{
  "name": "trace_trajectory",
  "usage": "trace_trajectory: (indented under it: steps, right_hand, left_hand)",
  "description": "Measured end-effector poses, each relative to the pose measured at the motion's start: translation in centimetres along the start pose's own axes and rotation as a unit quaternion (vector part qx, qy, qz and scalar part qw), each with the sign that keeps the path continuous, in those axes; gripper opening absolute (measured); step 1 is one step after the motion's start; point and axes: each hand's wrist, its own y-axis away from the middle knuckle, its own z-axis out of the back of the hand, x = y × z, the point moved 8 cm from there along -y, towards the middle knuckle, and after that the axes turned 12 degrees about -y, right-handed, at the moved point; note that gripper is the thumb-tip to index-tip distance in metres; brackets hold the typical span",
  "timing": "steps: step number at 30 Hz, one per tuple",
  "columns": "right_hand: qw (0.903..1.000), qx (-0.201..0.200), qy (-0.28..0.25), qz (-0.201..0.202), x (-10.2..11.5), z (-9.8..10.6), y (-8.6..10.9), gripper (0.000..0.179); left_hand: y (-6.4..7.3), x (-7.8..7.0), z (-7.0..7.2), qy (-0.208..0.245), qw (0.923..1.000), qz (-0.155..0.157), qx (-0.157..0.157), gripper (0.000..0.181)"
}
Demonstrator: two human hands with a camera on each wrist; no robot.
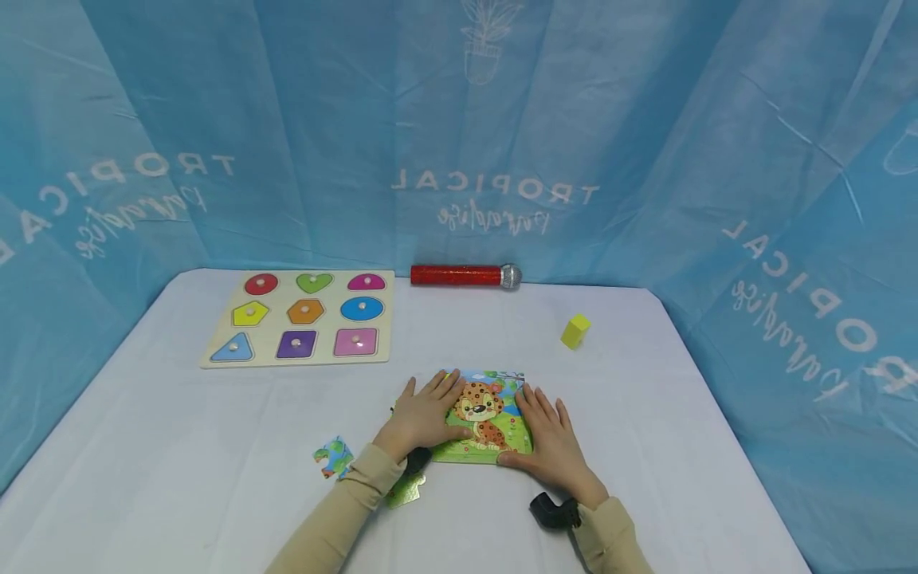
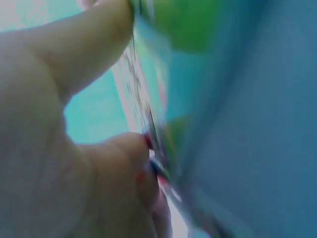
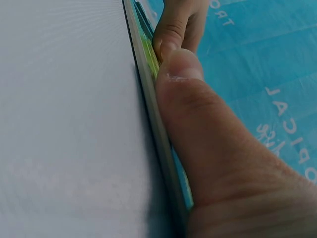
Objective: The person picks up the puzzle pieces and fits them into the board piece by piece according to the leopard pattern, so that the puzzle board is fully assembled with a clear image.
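Observation:
A leopard jigsaw puzzle (image 1: 495, 418) in a flat board lies near the front of the table. My left hand (image 1: 423, 418) rests across its left side, fingers straight and thumb over the picture. On the right edge lies my right hand (image 1: 548, 446), fingers extended along the side and thumb at the lower corner. The right wrist view shows the right thumb (image 3: 190, 109) on the board's edge (image 3: 151, 104). Left of the left forearm is a loose blue-green puzzle piece (image 1: 334, 459). A yellow-green piece (image 1: 406, 490) is partly hidden by the left wrist.
A wooden shape board (image 1: 268, 360) with knobbed pieces lies at the back left. A red microphone (image 1: 459, 276) is by the back edge, and a yellow block (image 1: 575, 331) stands to the right. Blue curtain (image 1: 459, 119) surrounds the white table (image 1: 667, 494).

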Motion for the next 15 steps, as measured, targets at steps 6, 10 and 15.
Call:
trace_trajectory:
  steps: [6,10,15]
  right_hand:
    - [0.9999,0.012,0.001,-0.011,-0.2,-0.4,0.0,0.109]
    - [0.9999,0.007,0.008,-0.011,-0.4,0.0,0.3,0.109]
    - [1.0,0.003,-0.004,-0.004,-0.2,-0.1,0.2,0.108]
  left_hand:
    - [2.6,4.8,0.2,0.097,0.995,0.011,-0.019,0.076]
    - [4.3,7.6,0.2,0.128,0.9906,0.019,-0.046,0.069]
    - [5.4,9.0,0.8,0.132,0.987,0.026,-0.088,0.049]
